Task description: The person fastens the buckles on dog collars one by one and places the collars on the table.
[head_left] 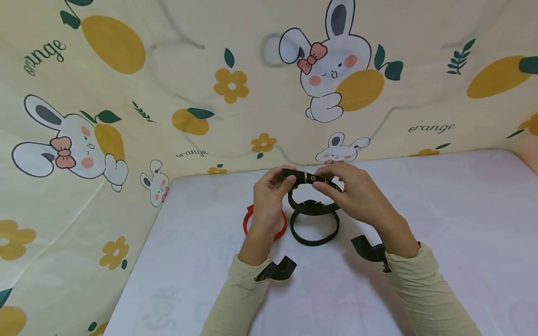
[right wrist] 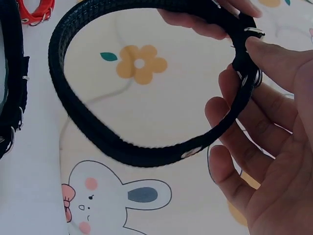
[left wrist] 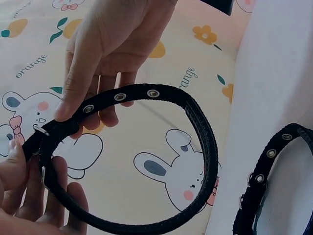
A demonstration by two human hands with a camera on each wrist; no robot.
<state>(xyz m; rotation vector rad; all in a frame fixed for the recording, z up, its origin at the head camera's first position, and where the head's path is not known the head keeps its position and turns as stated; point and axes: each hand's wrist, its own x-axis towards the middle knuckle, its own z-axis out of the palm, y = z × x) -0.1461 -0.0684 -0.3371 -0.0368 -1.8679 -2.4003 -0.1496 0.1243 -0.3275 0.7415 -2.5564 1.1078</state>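
A black collar (head_left: 313,211) with metal eyelets and a buckle is held up in a loop between both hands. My left hand (head_left: 269,198) pinches its strap at the left, thumb in front. At the right, my right hand (head_left: 357,191) grips the same strap between thumb and fingers. In the left wrist view the collar (left wrist: 209,142) shows a row of eyelets beside the buckle. The right wrist view has the right thumb pressed close to the buckle on the collar (right wrist: 98,132).
A second black collar (head_left: 313,242) lies on the white table (head_left: 193,261) just below the held one. A red collar (head_left: 282,232) lies left of it, partly hidden by the left hand and wrist. Behind rises a patterned cloth (head_left: 260,37) with rabbits and oranges.
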